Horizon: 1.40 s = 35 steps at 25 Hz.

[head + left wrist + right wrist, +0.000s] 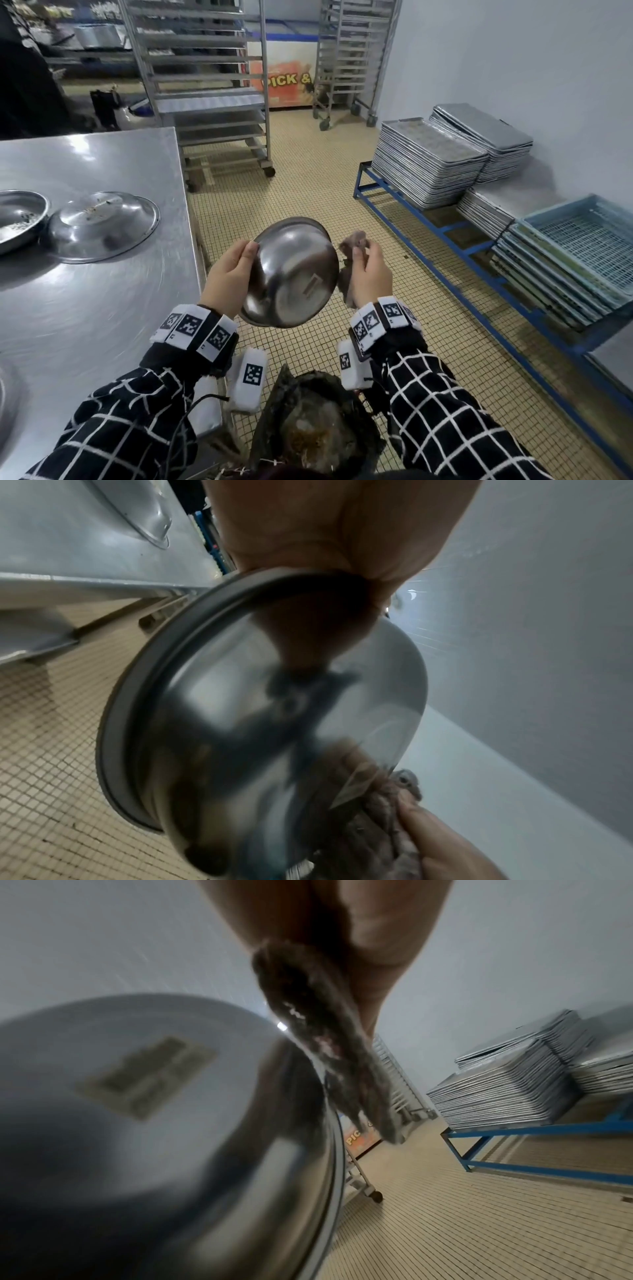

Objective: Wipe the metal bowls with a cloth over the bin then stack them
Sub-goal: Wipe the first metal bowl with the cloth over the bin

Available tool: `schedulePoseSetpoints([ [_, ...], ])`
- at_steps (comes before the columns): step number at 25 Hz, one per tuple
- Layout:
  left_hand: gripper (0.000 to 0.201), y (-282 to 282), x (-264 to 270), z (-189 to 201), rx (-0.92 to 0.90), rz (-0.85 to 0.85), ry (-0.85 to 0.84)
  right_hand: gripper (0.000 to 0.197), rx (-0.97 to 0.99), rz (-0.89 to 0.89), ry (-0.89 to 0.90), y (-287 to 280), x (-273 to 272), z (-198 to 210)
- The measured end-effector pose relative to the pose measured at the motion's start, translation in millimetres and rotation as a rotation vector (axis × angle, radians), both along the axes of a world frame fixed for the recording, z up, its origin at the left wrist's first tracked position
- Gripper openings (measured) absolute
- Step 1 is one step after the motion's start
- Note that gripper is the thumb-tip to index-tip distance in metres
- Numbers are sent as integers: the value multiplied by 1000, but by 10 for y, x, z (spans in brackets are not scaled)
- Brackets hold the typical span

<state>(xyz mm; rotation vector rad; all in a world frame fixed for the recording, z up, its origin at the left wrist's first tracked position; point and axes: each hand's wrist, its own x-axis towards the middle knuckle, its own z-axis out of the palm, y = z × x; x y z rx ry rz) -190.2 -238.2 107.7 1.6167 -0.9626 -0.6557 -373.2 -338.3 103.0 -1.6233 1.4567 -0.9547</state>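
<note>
Steel round bowl [294, 274] being gripped by rim in left hand [229, 274], base toward camera, above dark lined bin [318, 428]; right hand [370, 277] clutching crumpled grey cloth [352, 240] beside rim. Wiping step underway; next likely cloth pressing onto bowl wall.

Bowl [294, 274] above bin [318, 435], between hands; table [102, 308] left.

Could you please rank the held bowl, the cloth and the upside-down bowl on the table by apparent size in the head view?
1. Upside-down bowl and held bowl: look alike, and the held one is nearer the camera, so unranked.
2. Cloth: clearly smallest.
</note>
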Motion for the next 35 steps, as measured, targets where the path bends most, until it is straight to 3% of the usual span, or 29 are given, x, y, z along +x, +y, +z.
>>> schedulePoseSetpoints([
  [2,29,9,-19,-12,16,-18,-106,24,-67,-11,-18,47,15,57],
  [5,32,-8,-96,5,14,-70,-222,28,-275,115,55,189,214,130],
  [9,29,-22,-105,104,-42,-11,-154,47,-610,252,147,447,420,-8],
  [11,28,10,-71,137,-52,0,-133,53,-517,295,153,383,362,-132],
  [14,30,45,-44,137,-57,17,-114,48,-42,192,-219,220,218,-242],
  [16,32,23,-47,124,-62,30,-147,41,-6,174,-279,242,163,-254],
  [21,32,-45,-92,136,-102,57,-231,47,-500,280,28,478,321,-69],
  [24,31,-29,-139,162,-162,33,-266,48,-699,217,214,435,405,-38],
  [26,32,-16,-132,161,-180,24,-240,49,-619,130,91,357,405,-68],
  [28,34,-4,-77,124,-174,25,-133,48,-404,86,-180,308,365,-80],
  [31,35,20,-16,40,-153,28,37,30,224,26,-599,204,229,-172],
  [33,32,30,-6,-22,-133,22,77,26,440,15,-671,168,117,-236],
  [35,24,29,3,-80,-98,-2,49,27,366,3,-579,129,29,-218],
])
